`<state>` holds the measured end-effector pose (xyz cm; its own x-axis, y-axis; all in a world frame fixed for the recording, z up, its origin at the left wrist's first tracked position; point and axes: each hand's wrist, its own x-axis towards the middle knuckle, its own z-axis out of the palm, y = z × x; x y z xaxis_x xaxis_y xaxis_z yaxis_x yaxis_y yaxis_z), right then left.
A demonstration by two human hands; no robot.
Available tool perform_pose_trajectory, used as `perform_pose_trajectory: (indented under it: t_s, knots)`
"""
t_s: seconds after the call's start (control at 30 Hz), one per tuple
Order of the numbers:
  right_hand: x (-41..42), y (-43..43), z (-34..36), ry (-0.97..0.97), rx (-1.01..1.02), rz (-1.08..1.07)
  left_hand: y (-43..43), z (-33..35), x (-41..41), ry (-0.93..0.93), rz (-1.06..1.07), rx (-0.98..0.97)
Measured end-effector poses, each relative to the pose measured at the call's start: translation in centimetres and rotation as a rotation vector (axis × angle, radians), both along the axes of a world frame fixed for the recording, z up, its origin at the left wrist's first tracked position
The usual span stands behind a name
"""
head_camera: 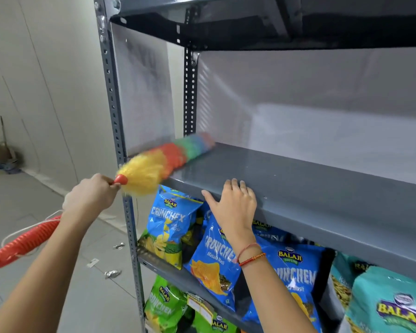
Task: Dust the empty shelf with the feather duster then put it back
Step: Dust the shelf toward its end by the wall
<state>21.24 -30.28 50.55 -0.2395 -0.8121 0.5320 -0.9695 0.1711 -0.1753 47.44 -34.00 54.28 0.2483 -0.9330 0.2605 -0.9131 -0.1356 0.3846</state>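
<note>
My left hand grips the duster mid-handle so its head sweeps the shelf beyond, while my right hand rests open on the edge for steadiness.

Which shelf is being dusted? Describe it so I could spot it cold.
On the grey metal rack, find the shelf at chest height, where the right hand rests on its front edge. The feather duster, held by the left hand, lies across its left end. Unlike the shelves below, packed with snack bags, it holds nothing else.
</note>
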Motion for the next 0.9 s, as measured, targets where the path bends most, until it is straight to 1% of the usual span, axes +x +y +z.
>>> perform_pose_trajectory:
  t_s: [0.1, 0.17, 0.23, 0.33, 0.47, 0.63, 0.7, 0.8, 0.9]
  knots:
    - [0.1, 0.1, 0.2, 0.008, 0.003, 0.004, 0.1, -0.6, -0.8, -0.022, -0.006, -0.086]
    - [0.1, 0.2, 0.4, -0.002, -0.007, 0.028, 0.4, -0.6, -1.3, 0.018, -0.075, -0.080]
    - [-0.1, 0.5, 0.7, -0.056, -0.035, 0.083, 0.9, -0.5, -2.0, 0.062, -0.159, -0.059]
    - [-0.7, 1.4, 1.5, -0.168, -0.123, 0.141, 2.0, -0.1, -4.4, 0.067, -0.274, -0.036]
    - [-2.9, 3.6, 3.0, -0.247, -0.281, 0.110, 3.1, -0.5, -9.3, 0.040, -0.452, -0.018]
    - [-7.3, 7.4, 5.0, -0.249, -0.438, -0.043, 4.7, -0.2, -16.7, 0.028, -0.706, -0.044]
    - [-8.8, 8.6, 5.6, -0.233, -0.457, -0.103, 5.9, 0.2, -19.7, 0.060, -0.819, -0.006]
    - [-12.6, 11.8, 5.8, -0.165, -0.482, -0.280, 8.6, 0.5, -25.2, 0.092, -1.039, 0.054]
    - [-15.8, 15.4, 5.7, -0.170, -0.493, -0.385, 11.1, 1.2, -29.1, 0.087, -1.228, 0.092]
